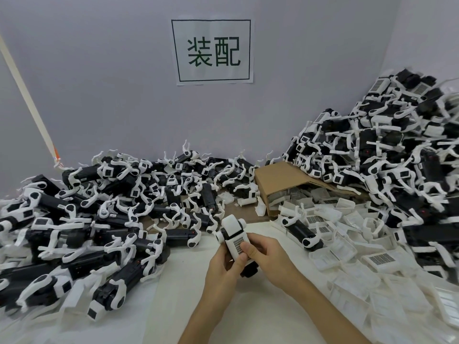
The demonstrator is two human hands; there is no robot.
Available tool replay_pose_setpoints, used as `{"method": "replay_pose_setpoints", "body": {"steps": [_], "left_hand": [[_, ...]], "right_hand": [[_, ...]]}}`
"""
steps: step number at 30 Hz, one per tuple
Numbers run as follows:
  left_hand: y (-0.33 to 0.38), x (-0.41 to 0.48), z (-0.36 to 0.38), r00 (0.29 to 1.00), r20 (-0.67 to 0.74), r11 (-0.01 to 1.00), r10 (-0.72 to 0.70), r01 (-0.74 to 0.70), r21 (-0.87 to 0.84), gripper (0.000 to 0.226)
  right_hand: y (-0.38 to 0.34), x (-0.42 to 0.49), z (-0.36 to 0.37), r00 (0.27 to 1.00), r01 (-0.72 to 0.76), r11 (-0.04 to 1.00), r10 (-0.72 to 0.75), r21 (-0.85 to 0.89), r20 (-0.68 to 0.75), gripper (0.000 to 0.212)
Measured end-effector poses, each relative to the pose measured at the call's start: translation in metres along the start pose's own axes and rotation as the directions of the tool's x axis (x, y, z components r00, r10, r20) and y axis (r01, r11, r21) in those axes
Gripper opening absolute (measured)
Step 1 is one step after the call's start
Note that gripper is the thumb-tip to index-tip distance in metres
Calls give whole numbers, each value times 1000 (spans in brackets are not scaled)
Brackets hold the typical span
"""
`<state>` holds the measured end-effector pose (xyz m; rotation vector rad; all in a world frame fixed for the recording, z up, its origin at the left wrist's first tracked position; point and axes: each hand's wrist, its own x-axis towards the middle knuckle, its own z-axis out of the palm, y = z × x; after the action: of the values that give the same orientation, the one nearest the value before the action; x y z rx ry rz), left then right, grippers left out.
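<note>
A small black-and-white plastic unit (pixel 232 233) is held just above the white table top (pixel 173 306), in the middle of the near field, between both hands. It is gripped from the side by the left hand (pixel 222 266), with the fingers curled round its body and the thumb laid across its near end. The right hand (pixel 267 254) is wrapped round it from the other side, its thumb pressed flat on the white cover (pixel 239 245), a smooth rounded shell bearing a dark, finely gridded rectangular patch. A boxy white block with softened corners is seen at the unit's far end, with a round white hub at its side. A black part shows beneath the hands, close over the table.

To the left, a low heap of like units (pixel 87 219) is spread wide: matte black oblong bodies, with glossy white curved and branching arms tangled together. To the right, a taller heap (pixel 385 150) is banked up against the wall (pixel 99 83). Between the two, a brown cardboard box (pixel 278 175) lies tipped over, pale shells seen at its open mouth. Loose white covers (pixel 347 244), shallow tray-like shells, some with the gridded patch, are strewn beside the right forearm.

On the pale grey wall a paper sign (pixel 213 52) is stuck, two dark green characters framed by a thin rectangle. A cream strip of tape (pixel 27 95) is run slantwise down the wall at the left.
</note>
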<state>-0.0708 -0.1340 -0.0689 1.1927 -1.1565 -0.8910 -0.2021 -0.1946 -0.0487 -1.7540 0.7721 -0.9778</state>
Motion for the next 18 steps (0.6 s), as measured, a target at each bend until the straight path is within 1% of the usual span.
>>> {"method": "replay_pose_setpoints", "body": {"steps": [5,8,12,15,18], "left_hand": [[1,0,0,1000,-3,1000,-13,13,-9,29],[2,-2,0,999,29,999,-22,23,-30,32],[1,-2,-2,992,108,994,-62,71,-87,48],[-1,0,-3,991,116,987,-67,83,-138,52],[-1,2,-7,991,112,977,-73,94,-191,51]], "right_hand": [[1,1,-1,1000,15,999,-15,-45,-12,21],[1,0,-2,1000,17,998,-17,-64,-11,20],[2,1,-3,1000,-6,1000,6,-30,-21,17],[2,1,-3,997,-62,998,60,33,56,23],[3,1,1,991,-73,997,71,16,112,28]]}}
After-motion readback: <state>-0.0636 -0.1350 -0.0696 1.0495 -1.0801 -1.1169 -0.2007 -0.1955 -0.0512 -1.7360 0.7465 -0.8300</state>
